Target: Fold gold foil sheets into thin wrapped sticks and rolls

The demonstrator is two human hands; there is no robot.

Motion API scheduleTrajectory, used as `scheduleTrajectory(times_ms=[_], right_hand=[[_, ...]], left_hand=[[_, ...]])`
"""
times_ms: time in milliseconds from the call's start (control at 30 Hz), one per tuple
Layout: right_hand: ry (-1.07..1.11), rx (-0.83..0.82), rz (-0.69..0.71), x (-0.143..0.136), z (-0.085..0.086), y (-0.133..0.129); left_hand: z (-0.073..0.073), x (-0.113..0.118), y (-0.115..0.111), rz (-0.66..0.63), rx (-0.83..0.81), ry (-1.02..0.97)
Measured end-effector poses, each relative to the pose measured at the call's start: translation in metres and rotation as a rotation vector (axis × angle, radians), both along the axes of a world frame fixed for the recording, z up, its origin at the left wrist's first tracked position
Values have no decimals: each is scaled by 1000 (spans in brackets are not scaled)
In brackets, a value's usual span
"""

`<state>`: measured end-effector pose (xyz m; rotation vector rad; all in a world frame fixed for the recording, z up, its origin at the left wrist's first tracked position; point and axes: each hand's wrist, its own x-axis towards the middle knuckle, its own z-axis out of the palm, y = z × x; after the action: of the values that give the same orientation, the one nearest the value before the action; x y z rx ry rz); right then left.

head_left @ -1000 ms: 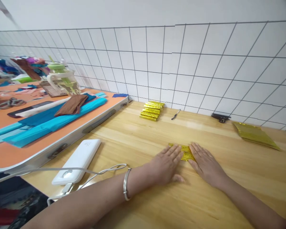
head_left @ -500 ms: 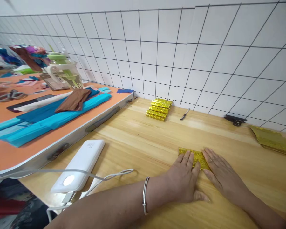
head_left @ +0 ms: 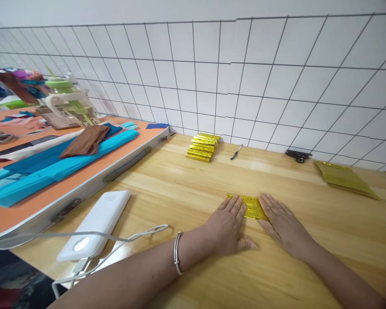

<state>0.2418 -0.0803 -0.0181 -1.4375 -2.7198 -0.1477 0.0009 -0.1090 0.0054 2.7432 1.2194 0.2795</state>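
A piece of shiny gold foil paper, creased or folded, lies flat on the wooden table under both hands. My left hand presses on its left part, fingers stretched out and thumb spread to the side. Over its right end lies my right hand, also flat with the fingers extended. The palms and fingers hide both ends of the foil. Farther back, toward the wall, several folded gold strips lie overlapping in a row. A larger gold sheet or stack of sheets rests at the right.
A pen and a black clip lie near the tiled wall. At left are a white power bank with a cable, and a raised orange surface bearing blue cloth, brown cloth and a green-lidded jug.
The view has shifted a little to the right. My left hand has slid left off the middle of the foil, uncovering more of it. The right hand stays on its right end.
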Motion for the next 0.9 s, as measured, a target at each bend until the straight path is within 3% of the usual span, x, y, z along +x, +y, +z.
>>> scheduleTrajectory(times_ms=[400,633,767,900], right_hand=[[21,1,-26,-5,10,-5],[95,-36,61,-36,16,-8],[128,-92,57,-49,9,-9],[127,-66,78,-43,-1,-5]], left_hand=[[0,5,-5,20,43,36],[-5,8,-3,17,72,43],[-8,8,-3,3,86,36],[-14,7,-2,8,95,36]])
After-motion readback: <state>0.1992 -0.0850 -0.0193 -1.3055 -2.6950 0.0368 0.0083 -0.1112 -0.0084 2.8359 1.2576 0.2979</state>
